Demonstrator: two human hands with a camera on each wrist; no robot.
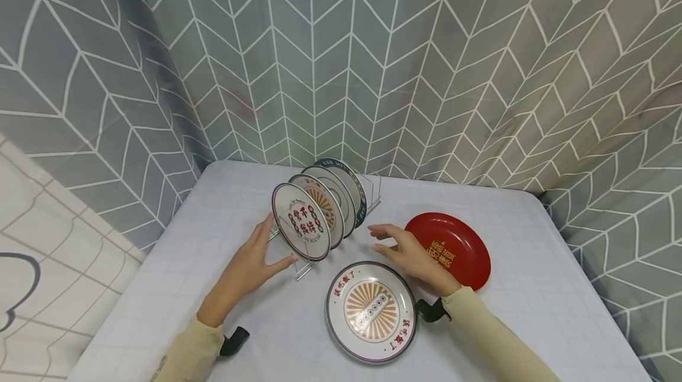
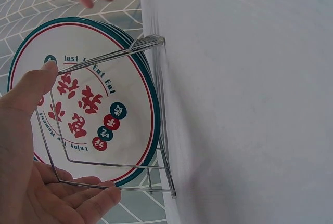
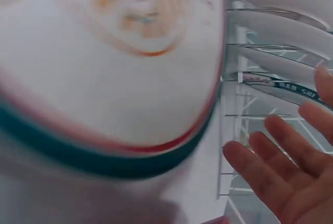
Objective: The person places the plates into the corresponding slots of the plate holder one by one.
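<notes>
A wire plate rack [image 1: 305,268] stands on the table with several round plates upright in it. The front plate [image 1: 302,222] is white with red characters and a dark rim. My left hand [image 1: 254,260] grips the near end of the rack, thumb on one wire corner [image 2: 58,73] and fingers by the opposite wire. My right hand [image 1: 410,252], empty and with its fingers spread, hovers right of the rack, beside a red oval plate [image 1: 471,252]. In front of it lies a white plate [image 1: 371,312] with an orange sunburst, large and blurred in the right wrist view.
A white cloth covers the table [image 1: 288,334]. A grey curtain [image 1: 330,74] with white zigzag lines hangs behind and at the sides. Black straps with camera mounts [image 1: 234,342] sit at the wrists. The rack's far end [image 1: 373,192] points toward the curtain.
</notes>
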